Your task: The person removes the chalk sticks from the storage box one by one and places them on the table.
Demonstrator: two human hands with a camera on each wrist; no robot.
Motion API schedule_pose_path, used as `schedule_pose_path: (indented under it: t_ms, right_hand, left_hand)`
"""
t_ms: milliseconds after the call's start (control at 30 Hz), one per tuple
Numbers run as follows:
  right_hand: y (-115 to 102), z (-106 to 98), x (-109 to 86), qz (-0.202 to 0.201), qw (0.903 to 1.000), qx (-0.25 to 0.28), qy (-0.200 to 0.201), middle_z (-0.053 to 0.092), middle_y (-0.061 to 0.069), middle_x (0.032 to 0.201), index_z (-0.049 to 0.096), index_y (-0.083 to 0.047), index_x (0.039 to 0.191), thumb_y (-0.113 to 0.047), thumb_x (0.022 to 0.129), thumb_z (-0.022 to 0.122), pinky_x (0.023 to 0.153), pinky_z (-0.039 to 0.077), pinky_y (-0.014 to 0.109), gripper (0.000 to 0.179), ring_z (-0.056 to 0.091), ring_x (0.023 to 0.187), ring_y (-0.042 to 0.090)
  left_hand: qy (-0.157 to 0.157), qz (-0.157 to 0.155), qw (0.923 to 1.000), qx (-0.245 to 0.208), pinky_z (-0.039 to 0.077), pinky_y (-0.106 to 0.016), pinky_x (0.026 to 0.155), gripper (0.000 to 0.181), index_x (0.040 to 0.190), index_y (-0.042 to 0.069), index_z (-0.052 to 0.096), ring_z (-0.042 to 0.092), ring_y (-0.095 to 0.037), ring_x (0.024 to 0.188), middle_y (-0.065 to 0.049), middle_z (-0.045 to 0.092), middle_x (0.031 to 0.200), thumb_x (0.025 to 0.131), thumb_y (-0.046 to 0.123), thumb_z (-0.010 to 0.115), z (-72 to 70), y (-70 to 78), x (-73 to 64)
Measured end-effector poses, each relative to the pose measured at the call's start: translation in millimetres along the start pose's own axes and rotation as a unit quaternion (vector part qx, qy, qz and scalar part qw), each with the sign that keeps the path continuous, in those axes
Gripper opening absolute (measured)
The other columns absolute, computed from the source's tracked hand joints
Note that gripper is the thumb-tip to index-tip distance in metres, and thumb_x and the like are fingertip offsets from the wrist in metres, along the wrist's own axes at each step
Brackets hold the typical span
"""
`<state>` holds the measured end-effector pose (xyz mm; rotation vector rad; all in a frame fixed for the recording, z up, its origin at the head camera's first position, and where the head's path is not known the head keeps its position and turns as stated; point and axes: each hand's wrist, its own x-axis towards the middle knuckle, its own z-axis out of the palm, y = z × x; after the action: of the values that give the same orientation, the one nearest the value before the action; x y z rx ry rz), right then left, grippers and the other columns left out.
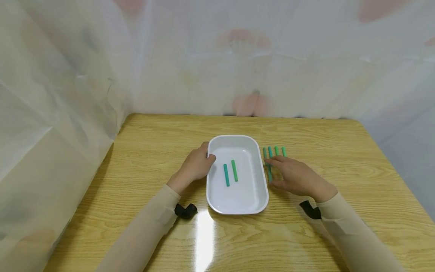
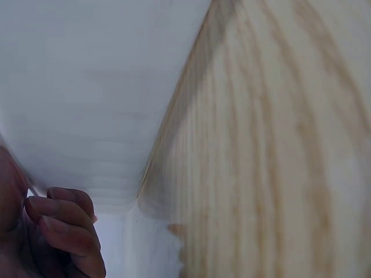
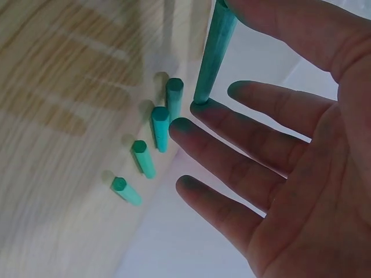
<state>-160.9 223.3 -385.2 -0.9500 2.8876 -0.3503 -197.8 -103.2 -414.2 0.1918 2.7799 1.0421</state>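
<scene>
A green stick [image 3: 214, 55] is being pinched endwise by the right hand [image 1: 299, 175], other fingers being held apart; four sticks [image 1: 270, 151] beyond it are being partly hidden. On its left, a tray [image 1: 246, 198] is being gripped by the left hand [image 1: 197, 164], forearms being angled inward.

Smooth and glossy on the tray [image 1: 246, 196], plastic by the look of it. Matt and chalk-like on the sticks [image 1: 235, 172]. Wood-grained on the table [image 1: 156, 143], with a polished sheen and a streak of glare. Thin, creased, faintly shiny on the sheet [image 1: 190, 68]. Matt cloth on the sleeves [image 1: 149, 223].
</scene>
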Motion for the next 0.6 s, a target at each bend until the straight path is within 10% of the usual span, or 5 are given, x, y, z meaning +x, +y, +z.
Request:
schedule_pose_path:
  t_ms: [600]
  right_hand:
    - [0.9,8.4,-1.5,-0.006,0.9999,-0.008,-0.005,0.06,0.018,0.14,0.058,0.001,0.143,-0.025,0.084,0.086,0.097,0.055,0.053,0.07,0.063,0.124,0.037]
  left_hand:
    - [0.005,0.006,1.0,0.002,0.054,-0.034,0.071,0.052,0.152,0.006,0.042,0.068,-0.023,0.089,-0.016,0.068,0.125,0.105,0.026,0.046,-0.9,0.3,-0.2]
